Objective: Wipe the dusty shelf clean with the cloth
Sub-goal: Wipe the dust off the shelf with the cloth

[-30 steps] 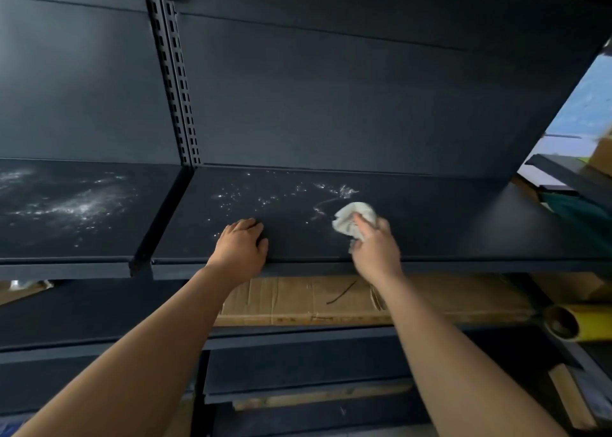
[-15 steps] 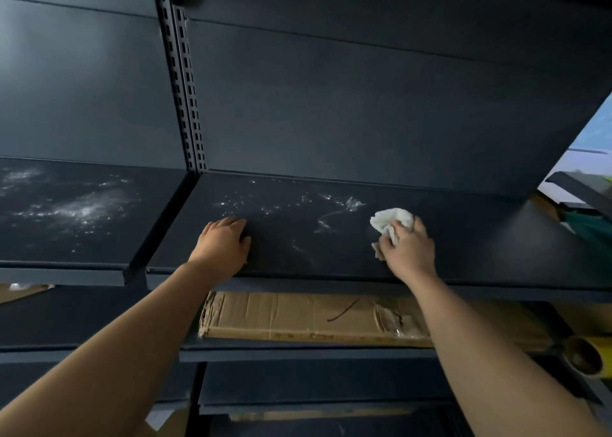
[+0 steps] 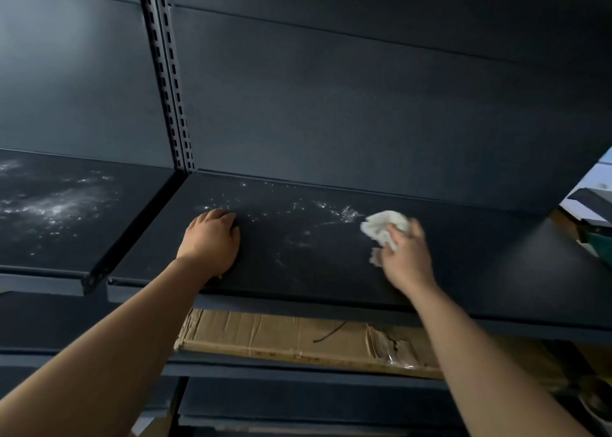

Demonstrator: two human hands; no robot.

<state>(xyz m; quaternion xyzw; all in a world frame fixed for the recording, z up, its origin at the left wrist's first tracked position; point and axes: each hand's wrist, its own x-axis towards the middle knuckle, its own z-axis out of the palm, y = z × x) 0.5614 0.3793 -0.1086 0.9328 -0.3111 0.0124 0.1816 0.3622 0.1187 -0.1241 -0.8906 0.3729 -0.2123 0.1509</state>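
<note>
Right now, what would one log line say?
left hand flat on shelf | right hand holds cloth | dust remains

On the shelf [image 3: 298,258], the left hand [image 3: 210,238] rests near the front edge, left of the dust [image 3: 344,212]. The right hand [image 3: 405,261] lies to the right with the cloth [image 3: 384,226] under its fingers [image 3: 395,236]. Cardboard [image 3: 281,337] lies on the shelf below.

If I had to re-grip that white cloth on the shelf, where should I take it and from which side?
Take the cloth at its bunched middle, from above and from the front edge of the shelf, roughly as the right hand has it now. It is a crumpled wad lying flat, so there is no edge to pinch, and the back panel blocks any approach from behind.
</note>
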